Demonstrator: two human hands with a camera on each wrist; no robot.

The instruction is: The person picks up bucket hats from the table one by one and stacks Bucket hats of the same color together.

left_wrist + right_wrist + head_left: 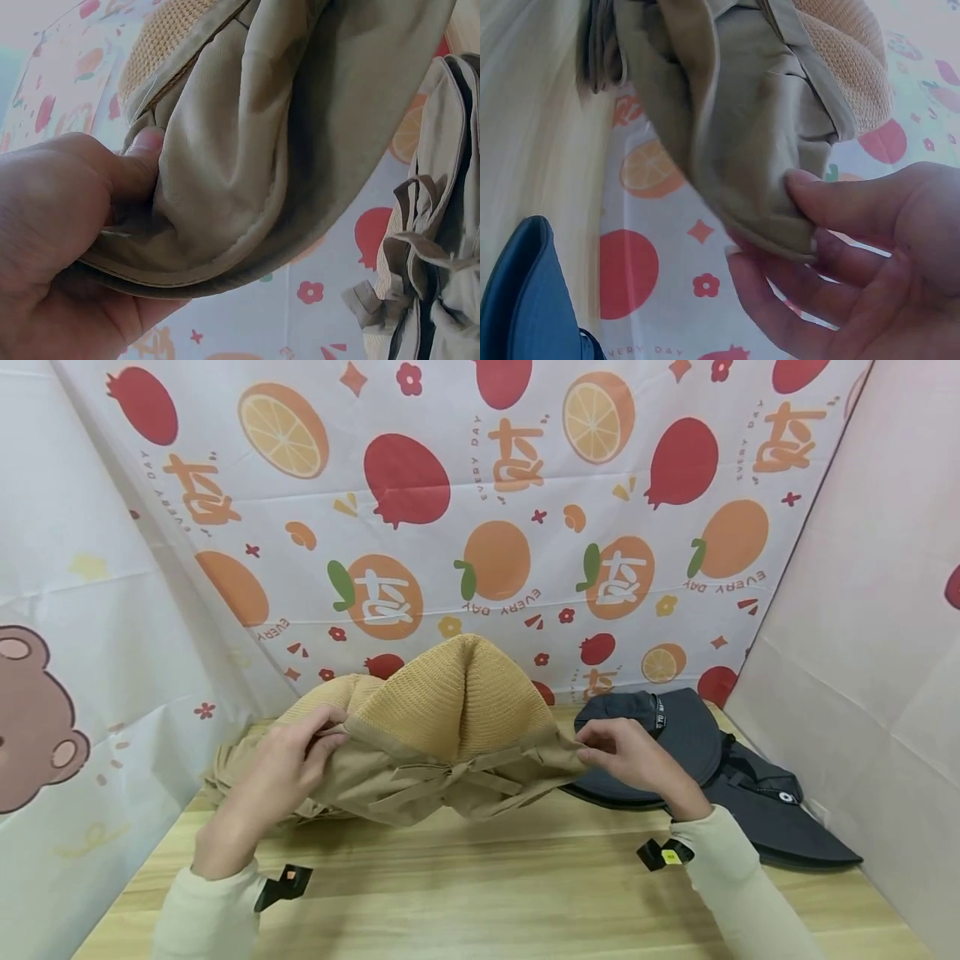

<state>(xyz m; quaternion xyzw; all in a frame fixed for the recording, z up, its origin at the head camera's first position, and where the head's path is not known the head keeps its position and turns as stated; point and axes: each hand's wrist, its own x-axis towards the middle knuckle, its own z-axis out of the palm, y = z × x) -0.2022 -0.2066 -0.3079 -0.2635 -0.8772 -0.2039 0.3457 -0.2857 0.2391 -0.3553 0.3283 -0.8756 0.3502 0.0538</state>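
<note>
A sun hat point(502, 693) with a yellow woven crown and a khaki cloth brim hangs between both hands, a cloth bow point(457, 772) at its front. My left hand point(281, 768) pinches the brim's left end, the thumb pressing on the cloth in the left wrist view. At the right end my right hand point(626, 756) pinches the brim between thumb and fingers. Behind the left hand lies another khaki hat point(232, 764) with a similar woven crown; its cloth ties point(420, 255) show in the left wrist view.
Dark caps with broad brims point(690, 735) lie at the right on the wooden table point(465, 885). One dark brim point(532, 300) shows low in the right wrist view. Fruit-printed cloth point(465, 485) hangs behind, and pale cloth point(847, 610) closes off the sides.
</note>
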